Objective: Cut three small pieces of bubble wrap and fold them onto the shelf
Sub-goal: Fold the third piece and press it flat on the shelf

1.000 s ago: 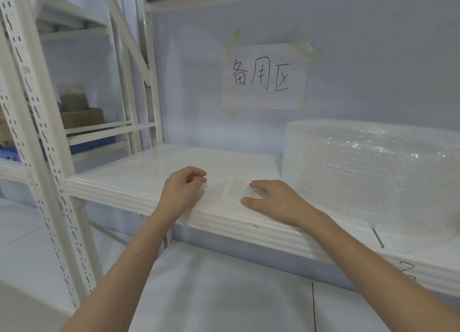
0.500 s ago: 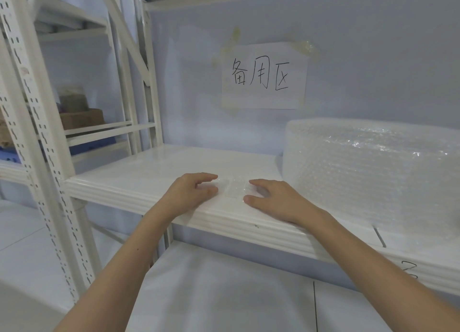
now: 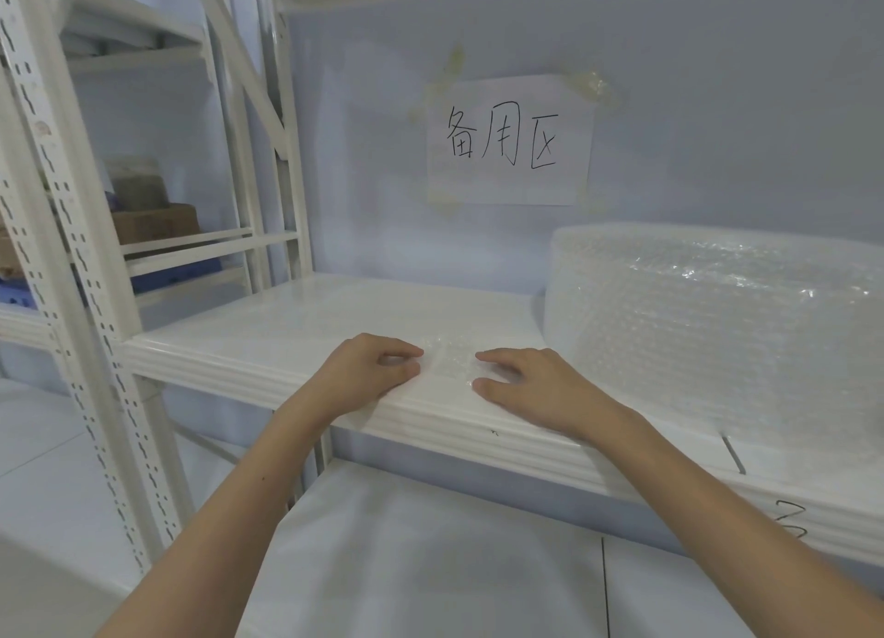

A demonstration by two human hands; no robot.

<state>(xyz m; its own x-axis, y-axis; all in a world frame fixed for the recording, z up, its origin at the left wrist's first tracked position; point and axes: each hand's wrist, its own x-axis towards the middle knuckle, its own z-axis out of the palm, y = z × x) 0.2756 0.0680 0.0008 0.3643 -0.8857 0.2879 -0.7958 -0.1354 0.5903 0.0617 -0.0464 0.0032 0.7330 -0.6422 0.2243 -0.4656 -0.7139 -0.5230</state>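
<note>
A small folded piece of bubble wrap (image 3: pixel 449 362) lies flat near the front edge of the white shelf (image 3: pixel 287 331). My left hand (image 3: pixel 368 369) is at its left edge, fingers bent, with thumb and forefinger tips pinching that edge. My right hand (image 3: pixel 531 388) rests on the piece's right side, fingers spread flat and pressing down. A big roll of bubble wrap (image 3: pixel 717 321) lies on the shelf just right of my right hand.
A paper sign with handwriting (image 3: pixel 509 139) is taped to the back wall. White perforated uprights (image 3: pixel 71 254) stand at the left, with cardboard boxes (image 3: pixel 153 223) on the neighbouring rack. A lower white shelf (image 3: pixel 430 565) lies under my arms.
My left hand went from curled to flat on the wrap and now has bent fingers at the piece's left edge. My right hand has stayed pressing on the right side.
</note>
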